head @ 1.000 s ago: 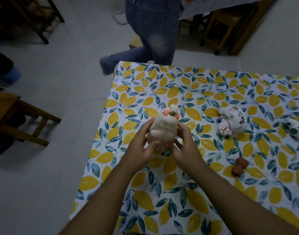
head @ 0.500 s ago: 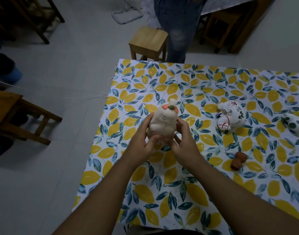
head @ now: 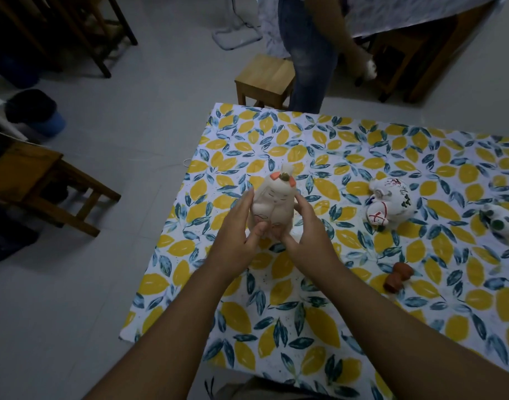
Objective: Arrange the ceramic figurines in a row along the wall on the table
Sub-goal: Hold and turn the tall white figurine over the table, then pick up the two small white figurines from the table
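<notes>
A white rabbit-like figurine point(head: 273, 200) with orange ear patches is held upright above the table's left part. My left hand point(head: 239, 229) grips its left side and my right hand point(head: 308, 229) its right side, thumbs at its base. On the lemon-print tablecloth point(head: 305, 327), a white painted cat figurine point(head: 389, 206) lies on its side to the right. A small brown figurine point(head: 397, 276) lies nearer me. Another white figurine with green spots point(head: 504, 226) sits at the right edge, partly cut off.
A person in jeans point(head: 308, 53) stands past the table's far edge beside a wooden stool point(head: 265, 79). A wooden chair point(head: 45, 183) stands on the floor to the left, with more chairs at the top left. The table's left edge drops to grey floor.
The figurine has been turned more upright in both hands and raised a little. The person behind the table has stepped to the right, uncovering the stool.
</notes>
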Action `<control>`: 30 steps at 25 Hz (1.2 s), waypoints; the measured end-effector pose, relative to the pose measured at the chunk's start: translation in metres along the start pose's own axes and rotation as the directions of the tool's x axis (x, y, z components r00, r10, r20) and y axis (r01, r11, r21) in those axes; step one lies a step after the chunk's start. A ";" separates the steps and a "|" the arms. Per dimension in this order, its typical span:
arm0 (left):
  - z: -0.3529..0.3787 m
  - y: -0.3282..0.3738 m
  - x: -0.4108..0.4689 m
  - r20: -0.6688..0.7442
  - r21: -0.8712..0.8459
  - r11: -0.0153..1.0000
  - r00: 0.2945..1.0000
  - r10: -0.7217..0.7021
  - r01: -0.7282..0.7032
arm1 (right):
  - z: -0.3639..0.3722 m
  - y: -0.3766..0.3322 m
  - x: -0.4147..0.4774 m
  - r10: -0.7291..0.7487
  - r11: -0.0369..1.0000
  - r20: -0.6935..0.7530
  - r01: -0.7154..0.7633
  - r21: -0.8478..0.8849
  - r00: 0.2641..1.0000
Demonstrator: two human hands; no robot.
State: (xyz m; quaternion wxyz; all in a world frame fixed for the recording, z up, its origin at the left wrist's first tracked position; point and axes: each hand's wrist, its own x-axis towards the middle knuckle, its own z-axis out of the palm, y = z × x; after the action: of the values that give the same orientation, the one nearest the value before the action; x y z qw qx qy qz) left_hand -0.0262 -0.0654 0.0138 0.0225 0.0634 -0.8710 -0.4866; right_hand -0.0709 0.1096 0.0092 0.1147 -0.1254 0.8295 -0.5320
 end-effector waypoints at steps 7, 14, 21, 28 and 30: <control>0.062 0.077 -0.056 -0.242 0.343 0.937 0.958 0.155 -0.065 | -0.096 0.027 -0.050 -0.071 0.785 0.045 0.083 -0.613 0.996; 0.186 0.141 -0.055 -0.041 0.405 0.912 0.995 0.094 -0.070 | -0.218 0.096 -0.093 0.052 0.651 -0.008 -0.040 -0.758 0.999; 0.246 0.152 0.010 0.055 0.387 0.922 0.998 -0.037 0.013 | -0.301 0.145 -0.073 0.187 0.600 -0.188 -0.264 -0.755 0.964; 0.276 0.133 0.110 0.061 0.244 0.954 0.979 -0.193 0.173 | -0.352 0.198 -0.008 0.395 0.670 -0.461 -0.593 -0.447 0.795; 0.286 0.126 0.125 0.068 0.179 0.952 0.962 -0.265 0.250 | -0.360 0.212 0.005 0.480 0.688 -0.538 -0.678 -0.260 0.693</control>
State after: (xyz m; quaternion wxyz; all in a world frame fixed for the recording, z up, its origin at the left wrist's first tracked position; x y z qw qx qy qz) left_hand -0.1902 0.2248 -0.0316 -0.0864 0.1560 -0.8934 -0.4124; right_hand -0.2102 0.5003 -0.0372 0.0647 0.2481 0.9258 -0.2777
